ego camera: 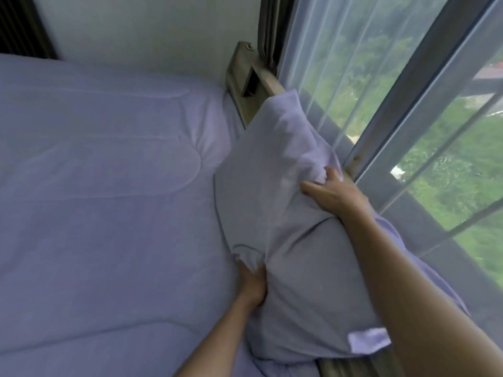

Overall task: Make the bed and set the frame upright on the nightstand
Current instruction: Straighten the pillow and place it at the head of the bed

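A lavender pillow (pixel 283 213) stands tilted at the right edge of the bed, leaning toward the window. My left hand (pixel 251 284) grips a bunched fold of its case at the lower left side. My right hand (pixel 330 190) pinches the fabric at the pillow's upper right side, fingers dug into the cloth. A lavender quilted cover (pixel 103 191) lies smooth over the bed on the left. No picture frame or nightstand is in view.
A wooden headboard (pixel 245 83) runs along the bed's right side, against a large window (pixel 424 148) with sheer curtains. A white wall (pixel 147 31) stands behind the bed, with a dark panel (pixel 21 25) at the far left.
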{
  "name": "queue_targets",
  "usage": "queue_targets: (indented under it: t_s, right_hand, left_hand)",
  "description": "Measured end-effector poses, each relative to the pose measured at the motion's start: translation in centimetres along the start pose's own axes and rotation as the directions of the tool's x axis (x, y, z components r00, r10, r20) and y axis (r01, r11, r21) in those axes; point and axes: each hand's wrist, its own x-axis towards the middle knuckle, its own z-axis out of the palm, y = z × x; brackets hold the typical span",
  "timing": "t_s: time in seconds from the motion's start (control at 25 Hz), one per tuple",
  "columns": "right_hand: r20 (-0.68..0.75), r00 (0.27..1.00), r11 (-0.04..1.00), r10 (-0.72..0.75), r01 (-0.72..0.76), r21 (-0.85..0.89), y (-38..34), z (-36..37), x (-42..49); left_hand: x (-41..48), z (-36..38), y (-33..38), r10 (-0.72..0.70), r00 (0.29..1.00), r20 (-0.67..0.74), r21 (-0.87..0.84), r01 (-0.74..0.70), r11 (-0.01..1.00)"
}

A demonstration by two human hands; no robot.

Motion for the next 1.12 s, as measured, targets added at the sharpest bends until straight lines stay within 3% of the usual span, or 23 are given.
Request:
queue_targets:
  t_s: [0.12, 0.2, 0.28, 0.4, 0.56, 0.64, 0.72, 0.84, 0.96, 1.12]
  right_hand:
    - [-0.001, 1.0, 0.996, 0.003, -0.003, 0.084, 0.4, -1.1, 1.2]
    - [-0.035, 0.999, 0.999, 0.006, -0.005, 0.038, 0.7, -0.7, 1.1]
    - [-0.069, 0.998, 1.0, 0.006, -0.008, -0.017, 0.7, -0.2, 0.5]
    - [-0.181, 0.983, 0.987, -0.026, -0.003, -0.158, -0.5, -0.4, 0.0]
    - [-0.34, 0.918, 0.924, -0.203, 0.065, -0.376, -2.4, -0.5, -3.7]
    - [-0.394, 0.892, 0.951, -0.22, 0.106, -0.292, -2.5, -0.4, -7.0]
    - [-0.413, 0.899, 0.988, -0.147, 0.112, -0.108, -2.8, -0.3, -11.5]
    - [-0.44, 0.891, 0.99, -0.115, 0.138, 0.021, -4.0, 0.3, -18.6]
    - [-0.528, 0.848, 0.978, -0.042, 0.143, 0.152, -5.7, 0.6, -26.4]
    - [-0.559, 0.82, 0.931, 0.124, 0.099, 0.352, -7.2, 1.7, -35.7]
  left_hand:
    - [0.0, 0.2, -0.8, 0.042, 0.994, -0.098, -0.005, -0.043, 0.999]
    - [0.5, 0.1, -2.2, 0.009, 0.999, -0.039, 0.055, -0.007, 0.998]
    - [0.4, -0.8, -3.3, -0.009, 1.0, 0.022, 0.281, 0.002, 0.96]
    - [-0.5, -3.1, -3.1, -0.073, 0.995, 0.062, 0.658, 0.015, 0.753]
    - [-2.8, -8.1, 0.6, 0.106, 0.989, 0.1, 0.752, -0.145, 0.643]
    - [-3.1, -11.2, 3.4, 0.245, 0.96, 0.136, 0.752, -0.261, 0.606]
    - [-4.7, -14.0, 6.3, 0.402, 0.901, 0.16, 0.702, -0.39, 0.596]
    - [-8.2, -16.9, 8.4, 0.6, 0.766, 0.232, 0.6, -0.598, 0.532]
    - [-12.2, -19.4, 8.2, 0.715, 0.583, 0.385, 0.448, -0.796, 0.407]
    - [-18.1, -22.4, 7.6, 0.82, 0.396, 0.414, 0.193, -0.918, 0.346]
